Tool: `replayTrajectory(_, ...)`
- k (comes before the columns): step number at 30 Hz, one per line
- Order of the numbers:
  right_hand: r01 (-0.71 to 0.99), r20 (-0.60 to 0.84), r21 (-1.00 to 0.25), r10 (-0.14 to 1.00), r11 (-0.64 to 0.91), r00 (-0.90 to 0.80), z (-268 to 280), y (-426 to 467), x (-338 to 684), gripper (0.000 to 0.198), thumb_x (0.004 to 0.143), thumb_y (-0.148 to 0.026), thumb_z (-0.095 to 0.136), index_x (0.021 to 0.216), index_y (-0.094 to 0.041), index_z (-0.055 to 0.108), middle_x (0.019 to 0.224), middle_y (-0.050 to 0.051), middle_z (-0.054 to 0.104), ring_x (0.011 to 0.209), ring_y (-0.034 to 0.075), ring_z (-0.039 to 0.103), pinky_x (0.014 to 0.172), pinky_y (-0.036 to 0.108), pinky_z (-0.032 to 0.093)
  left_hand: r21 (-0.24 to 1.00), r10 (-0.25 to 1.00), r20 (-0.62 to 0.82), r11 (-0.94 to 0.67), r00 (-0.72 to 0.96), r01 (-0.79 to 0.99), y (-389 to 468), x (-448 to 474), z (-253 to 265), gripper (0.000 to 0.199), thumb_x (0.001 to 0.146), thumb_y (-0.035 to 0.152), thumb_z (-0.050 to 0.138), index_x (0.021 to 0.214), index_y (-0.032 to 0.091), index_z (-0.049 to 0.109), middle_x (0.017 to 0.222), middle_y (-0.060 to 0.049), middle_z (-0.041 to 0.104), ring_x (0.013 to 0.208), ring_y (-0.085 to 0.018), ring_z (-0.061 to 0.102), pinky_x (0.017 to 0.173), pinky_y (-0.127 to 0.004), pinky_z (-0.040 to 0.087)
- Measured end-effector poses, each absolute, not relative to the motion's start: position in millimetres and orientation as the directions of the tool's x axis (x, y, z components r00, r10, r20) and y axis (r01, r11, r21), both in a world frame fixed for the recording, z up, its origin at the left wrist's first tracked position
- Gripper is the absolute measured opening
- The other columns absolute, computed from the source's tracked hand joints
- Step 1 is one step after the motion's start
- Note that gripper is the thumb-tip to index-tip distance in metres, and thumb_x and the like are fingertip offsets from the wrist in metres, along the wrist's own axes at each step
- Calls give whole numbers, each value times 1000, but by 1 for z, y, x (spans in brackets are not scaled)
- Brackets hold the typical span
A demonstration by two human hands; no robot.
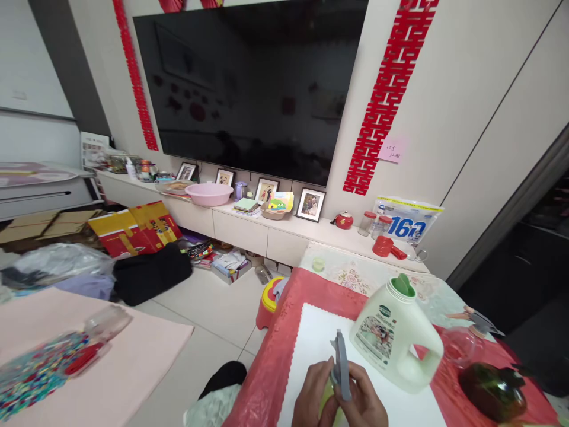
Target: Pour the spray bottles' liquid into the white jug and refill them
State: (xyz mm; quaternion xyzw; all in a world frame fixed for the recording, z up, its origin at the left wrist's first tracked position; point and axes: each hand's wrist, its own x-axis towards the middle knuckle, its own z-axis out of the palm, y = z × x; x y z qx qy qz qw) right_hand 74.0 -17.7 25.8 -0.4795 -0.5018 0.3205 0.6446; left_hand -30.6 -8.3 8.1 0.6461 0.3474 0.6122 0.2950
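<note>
Close to me, a small bottle with a grey pump-like head [341, 365] and a yellow-green body [327, 398] is between my hands. My left hand [312, 392] closes around its left side near the neck. From the right, my right hand [367, 398] grips it just under the grey head; fingers cover much of the body. Beyond them stands a large pale green jug [377, 338] with a handle and a label. Its mouth is uncapped, and a green piece [402, 284] sticks up in the opening. White paper [311, 332] lies beneath the jug and hands.
To the right are a dark green bottle [492, 391] lying on its side, a clear bottle [462, 346] and scissors [482, 320]. A red cloth [267, 385] covers this table. At left, a pink table [146, 350] bears colourful beads [42, 367]. A stool [268, 302] stands alongside.
</note>
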Motion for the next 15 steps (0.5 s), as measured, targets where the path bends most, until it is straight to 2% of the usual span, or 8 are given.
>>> replayTrajectory(3, 37, 315, -947, 903, 319, 292, 29, -17, 74, 46, 88, -60, 75, 109, -20, 66, 110, 7, 62, 104, 21, 63, 88, 21, 54, 804, 807, 591, -591, 25, 71, -6, -35, 5, 49, 101, 42, 52, 148, 28, 49, 127, -12, 67, 118, -25, 67, 100, -36, 57)
replayTrajectory(8, 67, 338, -941, 905, 332, 258, 48, -21, 76, 46, 85, -58, 78, 116, -24, 72, 119, 7, 58, 113, 21, 58, 95, 19, 49, 790, 784, 597, -611, 170, 46, -6, -42, 14, 49, 102, 38, 48, 150, 27, 47, 131, -14, 65, 120, -25, 66, 99, -36, 57)
replayTrajectory(12, 74, 322, -947, 913, 313, 250, 54, -24, 77, 49, 84, -66, 75, 109, -24, 75, 120, 6, 58, 117, 23, 56, 99, 21, 47, 822, 820, 563, -568, 106, 29, -10, -38, 18, 49, 103, 44, 44, 149, 27, 48, 129, -13, 65, 119, -24, 64, 101, -37, 56)
replayTrajectory(15, 62, 266, -964, 916, 260, 300, 45, -23, 75, 50, 82, -66, 78, 104, -21, 70, 112, 4, 60, 109, 20, 58, 96, 21, 48, 826, 825, 559, -562, 79, 25, -14, -34, 18, 49, 103, 46, 44, 147, 26, 50, 127, -13, 65, 117, -24, 64, 99, -37, 56)
